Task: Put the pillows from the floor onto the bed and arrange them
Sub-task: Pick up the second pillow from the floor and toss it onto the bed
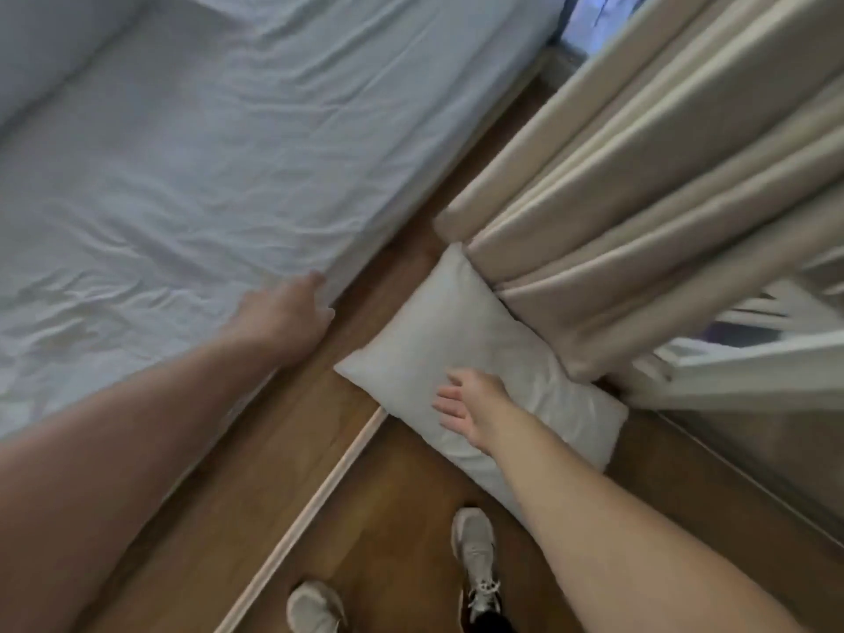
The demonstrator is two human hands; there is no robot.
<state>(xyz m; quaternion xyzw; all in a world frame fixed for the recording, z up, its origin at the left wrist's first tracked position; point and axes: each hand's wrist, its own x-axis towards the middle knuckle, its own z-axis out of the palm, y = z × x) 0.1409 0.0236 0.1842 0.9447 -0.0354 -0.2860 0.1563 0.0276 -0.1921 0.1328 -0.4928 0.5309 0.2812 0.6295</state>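
A plump white rectangular fabric pillow (479,340) lies flat on the wooden floor beside the bed with its wrinkled pale-blue sheet (182,153), one end tucked under beige curtains.

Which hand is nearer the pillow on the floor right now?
Right. The right hand is open over the middle of the pillow, whether touching or not I cannot tell. The left hand is off to its side, at the edge of the bed.

One white pillow (461,354) on the floor at centre right. One bed (182,153) fills the upper left. Two bare hands: left hand (285,315) at centre, right hand (472,404) lower right. Two shoes (475,559) along the bottom edge.
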